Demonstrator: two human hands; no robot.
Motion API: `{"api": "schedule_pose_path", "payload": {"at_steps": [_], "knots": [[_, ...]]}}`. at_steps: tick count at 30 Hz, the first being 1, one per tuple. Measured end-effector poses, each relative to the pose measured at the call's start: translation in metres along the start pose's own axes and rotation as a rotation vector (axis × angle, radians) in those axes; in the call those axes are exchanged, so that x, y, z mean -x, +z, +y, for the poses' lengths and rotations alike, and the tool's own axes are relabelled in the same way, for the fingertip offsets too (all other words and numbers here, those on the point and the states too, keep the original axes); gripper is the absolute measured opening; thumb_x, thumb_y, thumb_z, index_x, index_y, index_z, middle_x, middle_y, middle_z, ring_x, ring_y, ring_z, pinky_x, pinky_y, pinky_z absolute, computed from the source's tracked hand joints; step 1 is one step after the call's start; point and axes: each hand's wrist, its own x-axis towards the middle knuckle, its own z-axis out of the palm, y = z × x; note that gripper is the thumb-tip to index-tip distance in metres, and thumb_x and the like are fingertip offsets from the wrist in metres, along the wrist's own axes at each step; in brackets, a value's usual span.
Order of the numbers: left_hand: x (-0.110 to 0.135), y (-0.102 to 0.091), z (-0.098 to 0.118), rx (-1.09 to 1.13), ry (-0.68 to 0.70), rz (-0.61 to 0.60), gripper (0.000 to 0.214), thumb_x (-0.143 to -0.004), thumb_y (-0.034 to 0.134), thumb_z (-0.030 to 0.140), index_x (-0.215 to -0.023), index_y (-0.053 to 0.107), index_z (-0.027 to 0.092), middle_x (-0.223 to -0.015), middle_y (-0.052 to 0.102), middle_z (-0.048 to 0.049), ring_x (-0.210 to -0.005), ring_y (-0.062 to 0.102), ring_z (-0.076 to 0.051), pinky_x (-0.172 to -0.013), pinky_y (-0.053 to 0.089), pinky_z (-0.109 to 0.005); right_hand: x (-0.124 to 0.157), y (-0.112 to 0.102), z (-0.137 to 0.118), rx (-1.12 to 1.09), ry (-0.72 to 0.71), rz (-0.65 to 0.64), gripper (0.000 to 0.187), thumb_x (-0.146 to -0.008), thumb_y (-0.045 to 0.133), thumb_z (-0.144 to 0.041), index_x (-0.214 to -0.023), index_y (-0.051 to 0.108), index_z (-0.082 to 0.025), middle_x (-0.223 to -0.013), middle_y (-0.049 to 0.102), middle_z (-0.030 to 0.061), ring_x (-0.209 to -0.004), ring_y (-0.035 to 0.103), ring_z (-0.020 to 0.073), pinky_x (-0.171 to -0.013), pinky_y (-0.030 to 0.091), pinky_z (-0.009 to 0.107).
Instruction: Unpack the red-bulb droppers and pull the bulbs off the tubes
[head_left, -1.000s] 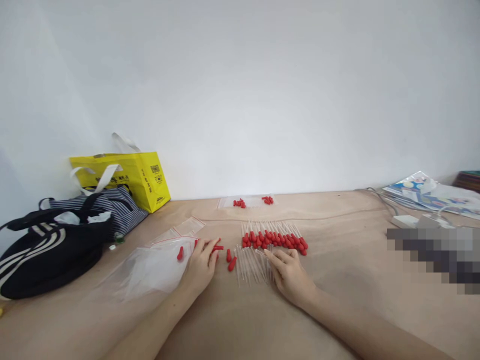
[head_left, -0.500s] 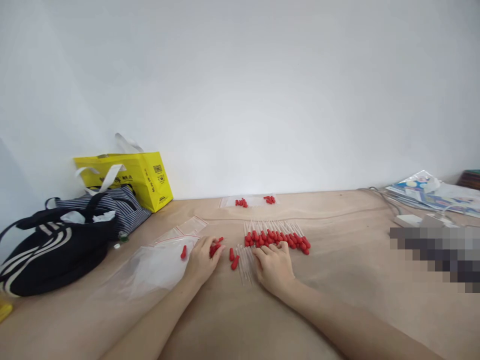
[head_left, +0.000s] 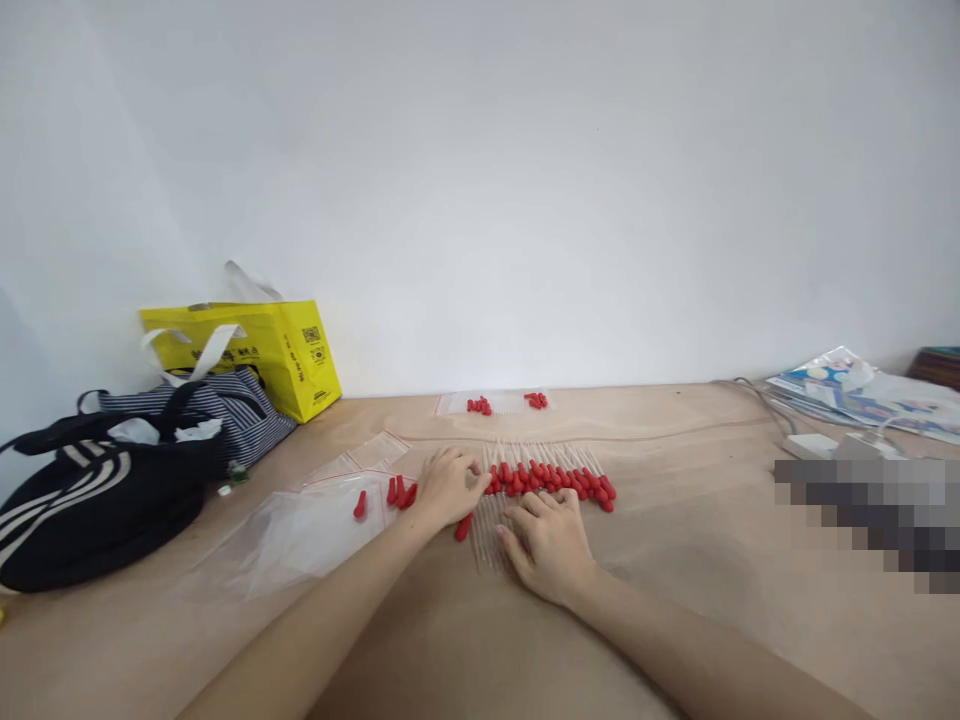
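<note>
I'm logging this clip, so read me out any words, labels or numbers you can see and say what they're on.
No text here can be read.
Yellow bag: a QR code and black print, too small to read.
Printed sheets at far right: blurred, unreadable.

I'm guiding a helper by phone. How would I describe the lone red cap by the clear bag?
Find the yellow bag against the wall at left, then come forward to the clear plastic bag lying flat. The red cap sits alone at its far edge, left of the cluster of caps beside the left hand, with no tube attached.
</note>
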Motion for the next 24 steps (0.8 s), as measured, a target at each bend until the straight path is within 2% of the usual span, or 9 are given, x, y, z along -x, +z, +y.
{"api": "schedule_pose_path", "payload": {"at_steps": [4,8,12,16,18,20,24], "knots": [[-0.025,0.007,0.019,-0.054,-0.081,-0.054,0.020,-0.066,0.056,0.034,-0.052,0.059,0.019,-0.072,0.063,-0.0071,-0.083,0.056,-0.026,-0.072,0.040,-0.037,0.013,-0.013,0.016,-0.047,-0.002,0.086,0.023,-0.082,0.043,-0.027,-0.071,0.061,-0.020,-0.066,0.056,0.0002,-0.065,0.047,0.0115,-0.066,0.020,0.030],[-0.033,0.009,0.024,-0.089,-0.153,-0.083,0.024,-0.064,0.055,0.033,-0.046,0.055,0.018,-0.066,0.063,-0.0100,-0.081,0.057,-0.028,-0.067,0.041,-0.035,0.025,-0.026,0.034,-0.095,0.046,0.108,0.029,-0.085,0.039,-0.026,-0.068,0.061,-0.020,-0.065,0.055,0.0005,-0.063,0.047,0.0105,-0.065,0.021,0.029],[-0.030,-0.002,0.017,-0.089,-0.183,-0.070,0.032,-0.068,0.049,0.035,-0.042,0.052,0.018,-0.056,0.060,-0.0088,-0.074,0.059,-0.027,-0.063,0.040,-0.033,0.028,-0.029,0.042,-0.119,0.109,0.119,0.029,-0.084,0.039,-0.027,-0.067,0.061,-0.020,-0.064,0.055,0.0004,-0.062,0.046,0.0108,-0.065,0.021,0.029],[-0.010,-0.021,0.002,-0.066,-0.150,-0.040,0.024,-0.069,0.047,0.026,-0.047,0.051,0.018,-0.055,0.059,-0.0048,-0.067,0.058,-0.023,-0.062,0.039,-0.032,0.025,-0.026,0.040,-0.140,0.095,0.151,0.026,-0.083,0.040,-0.025,-0.069,0.061,-0.021,-0.065,0.055,0.0003,-0.064,0.047,0.0116,-0.066,0.023,0.029],[0.007,-0.027,-0.005,-0.039,-0.082,-0.006,0.015,-0.069,0.048,0.024,-0.056,0.053,0.018,-0.064,0.061,-0.0026,-0.071,0.056,-0.020,-0.066,0.039,-0.031,0.023,-0.025,0.038,-0.144,0.072,0.196,0.023,-0.082,0.041,-0.023,-0.073,0.062,-0.021,-0.068,0.057,0.0009,-0.067,0.049,0.0126,-0.068,0.025,0.030],[0.027,-0.028,-0.009,0.007,0.064,0.066,0.010,-0.070,0.048,0.023,-0.062,0.053,0.019,-0.068,0.060,-0.0014,-0.072,0.055,-0.018,-0.069,0.038,-0.031,0.022,-0.026,0.036,-0.127,0.029,0.223,0.021,-0.082,0.042,-0.022,-0.086,0.062,-0.022,-0.077,0.060,0.0028,-0.075,0.051,0.0142,-0.072,0.027,0.031],[0.057,-0.018,-0.006,0.050,0.363,0.203,0.011,-0.075,0.046,0.022,-0.067,0.052,0.018,-0.069,0.059,-0.0022,-0.071,0.052,-0.017,-0.070,0.036,-0.033,0.018,-0.027,0.034,-0.035,-0.138,0.173,0.033,-0.081,0.044,-0.024,-0.114,0.051,-0.022,-0.106,0.059,0.0067,-0.099,0.049,0.0189,-0.087,0.026,0.038]]}}
